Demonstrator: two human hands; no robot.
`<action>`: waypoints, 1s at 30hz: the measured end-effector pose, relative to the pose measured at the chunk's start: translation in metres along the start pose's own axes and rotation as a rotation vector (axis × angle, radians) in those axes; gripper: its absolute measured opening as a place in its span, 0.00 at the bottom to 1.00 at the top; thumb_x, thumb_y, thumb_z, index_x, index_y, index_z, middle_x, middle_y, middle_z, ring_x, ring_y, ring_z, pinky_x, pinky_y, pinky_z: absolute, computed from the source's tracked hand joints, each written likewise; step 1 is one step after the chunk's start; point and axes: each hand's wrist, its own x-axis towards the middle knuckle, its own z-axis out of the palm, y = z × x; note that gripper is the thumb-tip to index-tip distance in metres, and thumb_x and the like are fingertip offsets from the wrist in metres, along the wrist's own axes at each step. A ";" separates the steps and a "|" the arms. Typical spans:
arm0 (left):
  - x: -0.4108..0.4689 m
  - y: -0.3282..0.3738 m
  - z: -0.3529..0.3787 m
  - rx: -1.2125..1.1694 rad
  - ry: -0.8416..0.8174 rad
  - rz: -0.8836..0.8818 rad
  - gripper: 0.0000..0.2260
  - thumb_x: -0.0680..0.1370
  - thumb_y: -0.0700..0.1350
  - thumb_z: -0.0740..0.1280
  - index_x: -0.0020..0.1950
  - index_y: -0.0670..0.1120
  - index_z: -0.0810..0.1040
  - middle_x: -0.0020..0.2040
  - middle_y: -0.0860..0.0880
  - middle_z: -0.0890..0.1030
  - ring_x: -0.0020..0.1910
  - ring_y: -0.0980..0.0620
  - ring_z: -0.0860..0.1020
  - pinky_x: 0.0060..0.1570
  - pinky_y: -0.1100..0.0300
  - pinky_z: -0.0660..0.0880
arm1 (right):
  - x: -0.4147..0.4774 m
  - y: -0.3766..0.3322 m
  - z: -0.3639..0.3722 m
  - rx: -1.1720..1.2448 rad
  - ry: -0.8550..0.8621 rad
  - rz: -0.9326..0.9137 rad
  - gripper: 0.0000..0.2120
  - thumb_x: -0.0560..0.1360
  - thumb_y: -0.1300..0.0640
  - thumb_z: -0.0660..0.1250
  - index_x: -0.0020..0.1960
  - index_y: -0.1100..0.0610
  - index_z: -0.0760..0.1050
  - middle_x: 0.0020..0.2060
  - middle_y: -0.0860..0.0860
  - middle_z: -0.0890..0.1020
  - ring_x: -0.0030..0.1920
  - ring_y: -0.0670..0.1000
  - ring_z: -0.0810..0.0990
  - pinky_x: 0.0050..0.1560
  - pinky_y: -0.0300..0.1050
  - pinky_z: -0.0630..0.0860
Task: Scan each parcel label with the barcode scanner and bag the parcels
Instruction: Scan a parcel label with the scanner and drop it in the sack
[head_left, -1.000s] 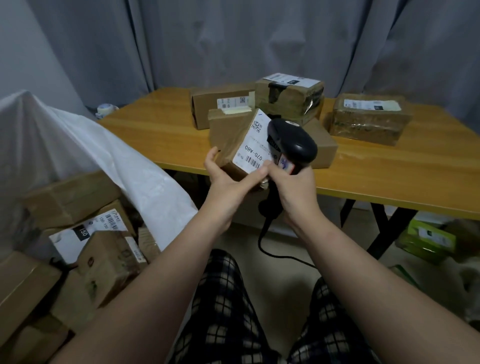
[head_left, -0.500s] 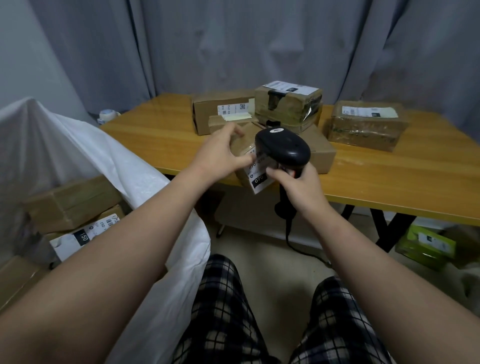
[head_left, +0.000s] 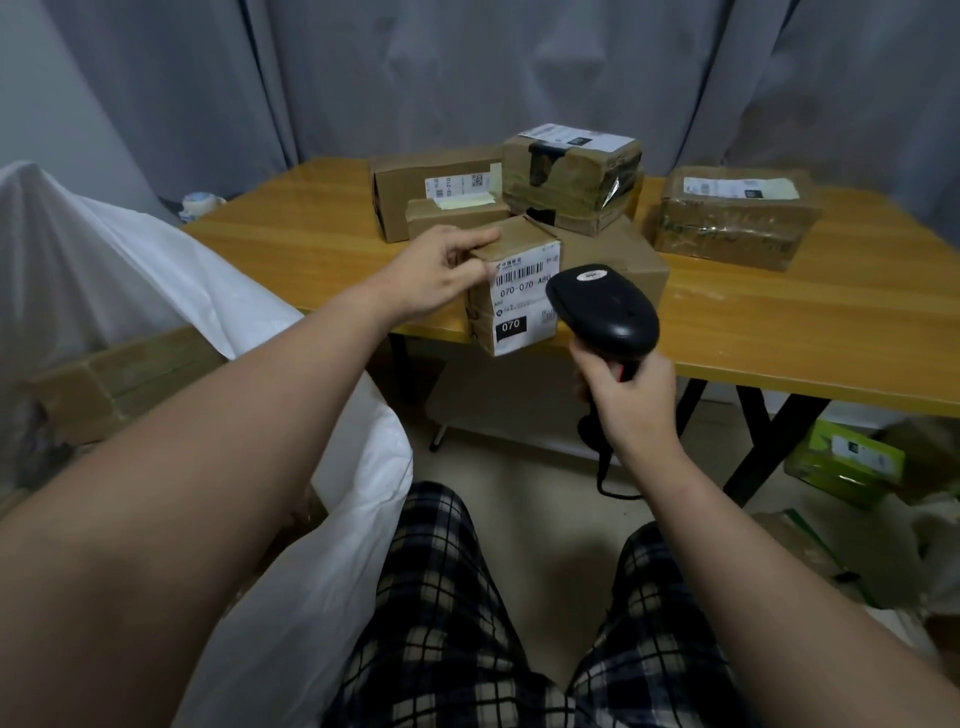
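Observation:
A small brown parcel (head_left: 511, 291) with a white barcode label facing me stands at the front edge of the wooden table (head_left: 779, 332). My left hand (head_left: 441, 270) grips its upper left corner, fingers over the top and thumb on the label side. My right hand (head_left: 631, 400) holds the black barcode scanner (head_left: 602, 309) by its handle, the head just right of the label and pointed toward it. At my left stands a big white bag (head_left: 156, 291) with several parcels inside.
Several more brown parcels (head_left: 571, 176) crowd the table's middle, another (head_left: 732, 213) at the right. A green box (head_left: 847, 462) lies on the floor under the table's right side. The scanner cable hangs down between my knees and the table.
My left hand turned the parcel and carried it forward to the table edge, label now upright and facing me. The scanner dropped back to the right of the label.

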 end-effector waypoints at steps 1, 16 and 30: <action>0.000 0.000 0.000 -0.004 -0.007 -0.002 0.22 0.79 0.50 0.65 0.73 0.54 0.68 0.67 0.45 0.69 0.66 0.47 0.69 0.69 0.48 0.67 | -0.007 0.003 0.001 -0.025 0.014 -0.003 0.17 0.68 0.46 0.73 0.38 0.61 0.77 0.27 0.48 0.75 0.34 0.55 0.77 0.36 0.50 0.74; -0.008 0.011 0.002 -0.152 -0.004 -0.039 0.21 0.80 0.43 0.63 0.74 0.48 0.67 0.72 0.46 0.68 0.69 0.51 0.68 0.71 0.53 0.66 | -0.040 0.016 -0.007 0.068 0.070 0.062 0.24 0.62 0.42 0.71 0.38 0.65 0.77 0.27 0.56 0.75 0.32 0.53 0.75 0.36 0.52 0.76; -0.017 0.010 0.011 -0.187 0.119 -0.016 0.23 0.79 0.42 0.65 0.74 0.47 0.67 0.69 0.46 0.72 0.65 0.52 0.72 0.63 0.61 0.72 | -0.031 0.013 -0.009 0.030 -0.013 0.014 0.08 0.68 0.54 0.75 0.43 0.57 0.80 0.27 0.40 0.79 0.35 0.46 0.79 0.39 0.43 0.76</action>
